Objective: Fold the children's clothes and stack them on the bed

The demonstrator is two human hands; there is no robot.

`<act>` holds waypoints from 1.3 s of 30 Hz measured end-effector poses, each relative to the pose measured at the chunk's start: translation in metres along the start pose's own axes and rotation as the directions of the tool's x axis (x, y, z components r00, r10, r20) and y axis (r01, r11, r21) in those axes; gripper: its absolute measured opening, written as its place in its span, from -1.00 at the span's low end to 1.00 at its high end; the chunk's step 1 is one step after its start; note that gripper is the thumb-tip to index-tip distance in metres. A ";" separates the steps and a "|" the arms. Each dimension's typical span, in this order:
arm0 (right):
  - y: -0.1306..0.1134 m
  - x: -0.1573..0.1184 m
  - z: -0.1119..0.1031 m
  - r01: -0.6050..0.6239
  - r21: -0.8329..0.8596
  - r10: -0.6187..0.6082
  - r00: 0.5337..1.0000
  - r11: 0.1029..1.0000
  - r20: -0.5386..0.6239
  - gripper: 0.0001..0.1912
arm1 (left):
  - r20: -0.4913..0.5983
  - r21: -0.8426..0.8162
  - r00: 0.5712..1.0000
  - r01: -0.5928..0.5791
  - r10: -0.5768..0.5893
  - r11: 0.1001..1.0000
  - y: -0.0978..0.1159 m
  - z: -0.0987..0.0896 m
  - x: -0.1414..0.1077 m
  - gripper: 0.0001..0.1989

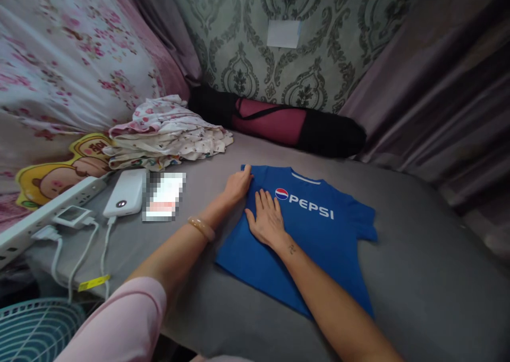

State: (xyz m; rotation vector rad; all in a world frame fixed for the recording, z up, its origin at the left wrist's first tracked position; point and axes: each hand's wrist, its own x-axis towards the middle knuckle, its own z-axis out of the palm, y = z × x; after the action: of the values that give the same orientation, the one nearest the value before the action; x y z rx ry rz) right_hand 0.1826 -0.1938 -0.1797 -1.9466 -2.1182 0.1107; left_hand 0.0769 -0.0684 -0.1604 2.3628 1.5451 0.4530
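Note:
A blue T-shirt (319,245) with a white PEPSI print and a round logo lies spread out, front up, on a grey sheet. Its collar points away from me. My left hand (238,185) is closed on the edge of the sleeve at the shirt's left side. Flat on the chest, left of the print, rests my right hand (266,218), its fingers stretched out. The shirt's right sleeve (364,218) lies loose. My right forearm covers part of the lower hem.
Folded patterned cloth (171,133) and a long black and maroon bag (271,120) lie at the back. On the left are a power strip (85,192), a white power bank (126,192), a blurred-out flat item (164,197), cables and a teal fan (40,330).

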 end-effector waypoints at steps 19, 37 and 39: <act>0.010 0.002 -0.015 0.077 0.106 -0.099 0.972 0.991 0.214 -0.36 | 0.212 0.066 0.964 0.149 -0.160 0.987 -0.011 -0.045 -0.061 -0.64; -0.029 -0.027 -0.009 -0.011 0.053 0.002 0.987 0.999 0.162 -0.36 | 0.140 -0.133 0.988 0.088 -0.069 0.987 0.004 -0.043 -0.187 -0.81; -0.028 -0.028 -0.007 -0.011 0.050 0.003 0.987 0.999 0.158 -0.36 | 0.164 -0.152 0.984 0.093 -0.068 0.984 0.000 -0.044 -0.191 -0.80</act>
State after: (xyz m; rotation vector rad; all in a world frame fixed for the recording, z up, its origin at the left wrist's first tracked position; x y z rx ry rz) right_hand 0.1593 -0.2249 -0.1709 -1.9749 -2.1829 0.3271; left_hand -0.0131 -0.2413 -0.1405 2.1514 1.4688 0.3469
